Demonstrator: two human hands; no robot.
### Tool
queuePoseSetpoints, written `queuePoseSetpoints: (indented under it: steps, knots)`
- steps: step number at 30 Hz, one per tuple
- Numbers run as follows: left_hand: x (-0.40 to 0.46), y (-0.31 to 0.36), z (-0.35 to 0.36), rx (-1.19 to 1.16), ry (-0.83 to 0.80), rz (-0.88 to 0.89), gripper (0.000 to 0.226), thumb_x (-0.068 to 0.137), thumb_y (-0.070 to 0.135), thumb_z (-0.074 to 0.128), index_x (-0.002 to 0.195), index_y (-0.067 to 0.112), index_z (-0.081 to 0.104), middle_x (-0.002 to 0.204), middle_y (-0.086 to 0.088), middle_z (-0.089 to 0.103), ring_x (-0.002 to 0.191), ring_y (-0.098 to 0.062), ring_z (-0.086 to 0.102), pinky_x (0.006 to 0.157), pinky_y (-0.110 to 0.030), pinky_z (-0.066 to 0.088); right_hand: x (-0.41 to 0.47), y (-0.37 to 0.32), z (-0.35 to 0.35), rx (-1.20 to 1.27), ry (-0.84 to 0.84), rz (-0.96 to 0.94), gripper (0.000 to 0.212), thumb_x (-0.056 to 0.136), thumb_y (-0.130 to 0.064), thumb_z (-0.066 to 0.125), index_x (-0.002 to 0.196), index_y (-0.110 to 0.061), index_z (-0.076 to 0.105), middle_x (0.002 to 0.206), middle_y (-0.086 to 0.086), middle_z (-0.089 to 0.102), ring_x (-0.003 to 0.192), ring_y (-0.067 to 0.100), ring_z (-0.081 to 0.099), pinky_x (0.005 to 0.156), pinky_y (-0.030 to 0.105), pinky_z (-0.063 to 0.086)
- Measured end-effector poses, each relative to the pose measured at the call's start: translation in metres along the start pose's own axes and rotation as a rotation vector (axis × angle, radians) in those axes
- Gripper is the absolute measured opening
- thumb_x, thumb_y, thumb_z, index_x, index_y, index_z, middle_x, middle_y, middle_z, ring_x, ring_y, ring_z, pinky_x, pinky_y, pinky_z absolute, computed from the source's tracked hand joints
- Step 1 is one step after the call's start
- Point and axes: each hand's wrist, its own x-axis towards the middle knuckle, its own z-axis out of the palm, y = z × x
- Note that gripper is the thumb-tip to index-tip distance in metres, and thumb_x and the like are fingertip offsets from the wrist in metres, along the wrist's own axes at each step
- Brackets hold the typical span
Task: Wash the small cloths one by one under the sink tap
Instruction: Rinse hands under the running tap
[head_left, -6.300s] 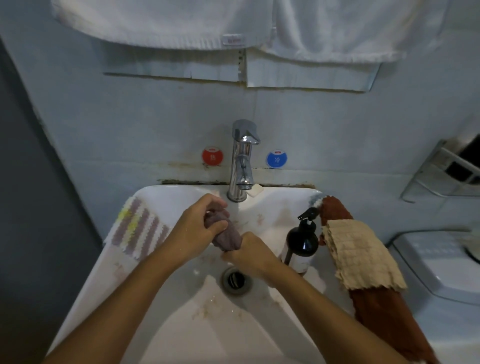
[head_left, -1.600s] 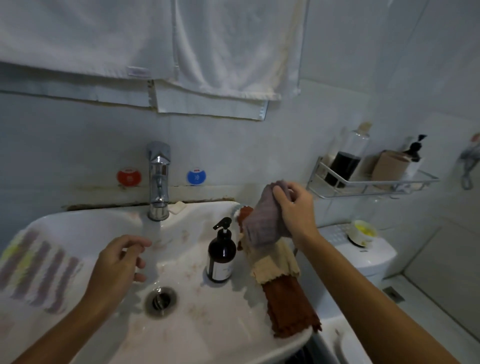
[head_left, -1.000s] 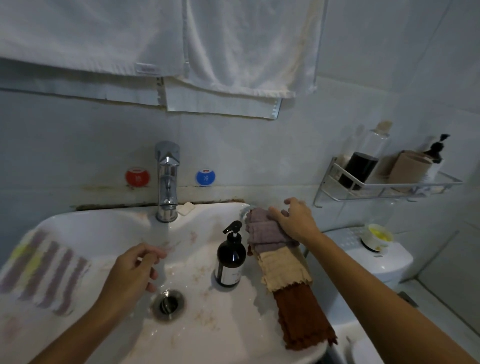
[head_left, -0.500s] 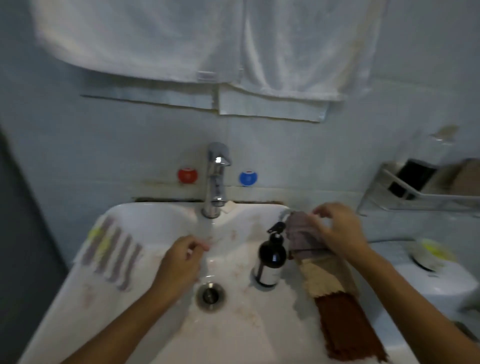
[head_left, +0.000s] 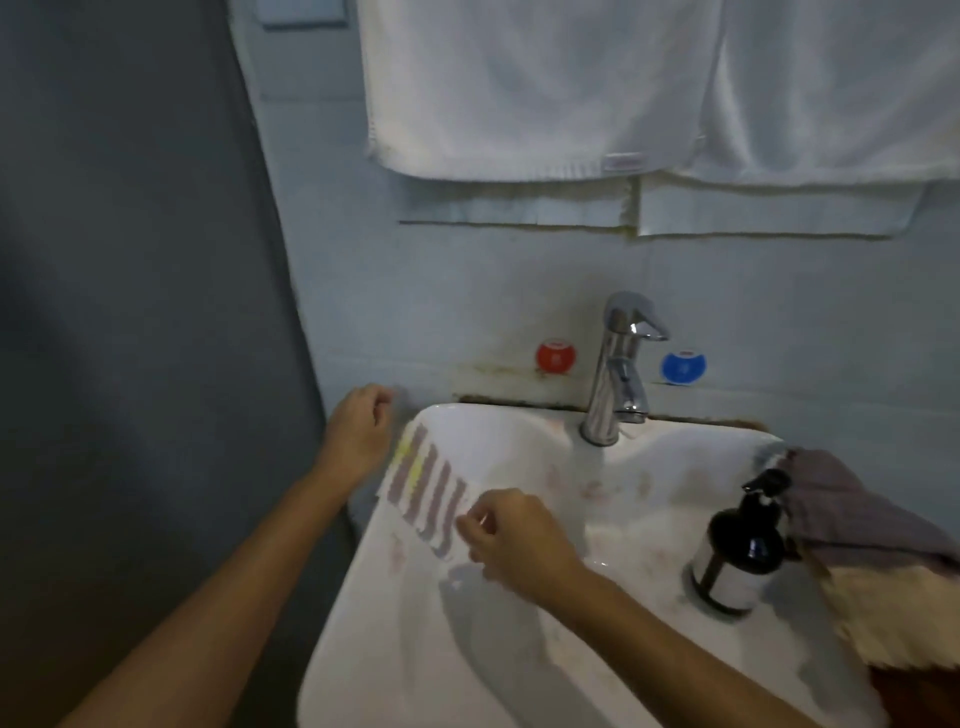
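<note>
Fingers (head_left: 470, 522) of the right hand (head_left: 511, 540) are curled, and their tips meet the lower right corner of the striped cloth (head_left: 428, 491), apparently pinching its edge. That cloth, white with purple-grey stripes and a few yellow marks, lies draped over the left rim of the white sink (head_left: 363, 597), left of centre in the frame. At the cloth's upper left corner the left hand (head_left: 358, 434) sits just off the rim with its fingers loosely curled; motion blur keeps me from telling whether it touches or holds the fabric. A chrome tap (head_left: 618, 371) stands at the back of the sink, upper middle of the frame, with a red round sticker (head_left: 556, 357) on the wall to its left and a blue round sticker (head_left: 683, 368) to its right. At the right edge of the frame a purple-grey cloth (head_left: 852, 506) lies over the sink's right rim, on top of a beige cloth (head_left: 904, 618), with a sliver of a reddish-brown cloth (head_left: 919, 696) below that. A dark pump bottle (head_left: 740, 553) stands upright on the sink ledge just beside these cloths. White towels (head_left: 649, 88) hang across the top of the frame.
</note>
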Motion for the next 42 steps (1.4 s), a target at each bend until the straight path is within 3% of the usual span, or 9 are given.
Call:
queuePoseSetpoints:
  steps: [5,11,14,16,23,30,34,37,42]
  knots:
    - [0.016,-0.020,0.007,-0.139,-0.317,-0.001,0.018,0.097,0.006,0.055,0.112,0.002,0.064,0.110,-0.016,0.066,0.096,-0.022,0.060,0.088,-0.033,0.047,0.042,-0.019,0.056,0.391,-0.140,0.344,0.054,0.100,-0.047,0.044,0.126,-0.002,0.058,0.090,0.012,0.069,0.066,0.025,0.067,0.058,0.029,0.054]
    - [0.023,-0.021,0.000,-0.006,-0.439,-0.012,0.024,0.089,0.017,0.069,0.068,0.006,0.067,0.058,-0.005,0.048,0.054,-0.013,0.038,0.055,-0.027,0.031,0.057,-0.030,0.061,0.774,0.052,0.592,0.024,0.094,-0.029,0.067,0.090,-0.008,0.058,0.074,0.011,0.068,0.055,0.021,0.061,0.041,0.019,0.042]
    - [0.022,-0.006,-0.013,0.194,-0.447,-0.051,0.043,0.085,0.024,0.069,0.050,0.013,0.048,0.049,0.000,0.036,0.050,-0.013,0.032,0.051,-0.028,0.027,0.059,-0.039,0.058,0.792,0.149,0.491,0.017,0.097,-0.024,0.056,0.100,-0.008,0.059,0.104,0.017,0.068,0.080,0.025,0.064,0.071,0.034,0.057]
    - [0.013,0.010,-0.022,0.210,-0.399,-0.049,0.037,0.082,0.032,0.066,0.056,0.016,0.047,0.055,0.000,0.041,0.054,-0.015,0.037,0.054,-0.028,0.030,0.050,-0.044,0.047,0.898,0.215,0.467,0.024,0.102,-0.027,0.046,0.108,-0.006,0.057,0.108,0.016,0.064,0.093,0.028,0.062,0.088,0.041,0.051]
    - [-0.034,0.075,-0.010,-0.509,-0.327,-0.135,0.019,0.093,0.017,0.056,0.074,0.015,0.056,0.070,-0.005,0.048,0.068,-0.016,0.047,0.062,-0.029,0.035,0.030,-0.015,-0.032,1.086,0.385,0.353,0.032,0.096,-0.013,0.038,0.077,-0.014,0.064,0.069,0.003,0.069,0.065,0.017,0.064,0.062,0.029,0.051]
    - [-0.070,0.124,0.060,-0.666,-0.684,-0.468,0.044,0.090,0.023,0.055,0.130,0.018,0.038,0.108,-0.007,0.058,0.094,-0.022,0.062,0.066,-0.033,0.053,-0.003,0.034,-0.092,1.013,0.401,0.360,0.033,0.099,-0.026,0.037,0.091,-0.010,0.065,0.072,0.007,0.071,0.070,0.024,0.068,0.066,0.035,0.052]
    - [-0.086,0.140,0.089,-1.074,-0.687,-0.570,0.043,0.093,0.014,0.051,0.130,0.034,0.046,0.113,-0.011,0.065,0.102,-0.031,0.066,0.080,-0.041,0.057,-0.022,0.051,-0.100,1.063,0.289,0.386,0.036,0.096,-0.024,0.038,0.074,-0.009,0.062,0.059,0.008,0.067,0.051,0.019,0.065,0.057,0.030,0.049]
    - [-0.093,0.139,0.096,-1.268,-0.739,-0.501,0.040,0.098,0.007,0.040,0.128,0.024,0.059,0.119,-0.016,0.068,0.107,-0.033,0.065,0.092,-0.043,0.051,-0.018,0.061,-0.101,1.038,0.349,0.374,0.031,0.093,-0.024,0.042,0.084,-0.003,0.063,0.071,0.013,0.067,0.061,0.023,0.066,0.060,0.032,0.053]
    - [-0.097,0.130,0.094,-1.238,-0.665,-0.460,0.037,0.103,0.007,0.036,0.127,0.017,0.062,0.116,-0.016,0.069,0.104,-0.032,0.068,0.076,-0.035,0.059,-0.008,0.073,-0.100,0.749,0.465,0.404,0.016,0.101,-0.018,0.043,0.116,-0.019,0.046,0.100,0.010,0.060,0.084,0.022,0.062,0.064,0.032,0.051]
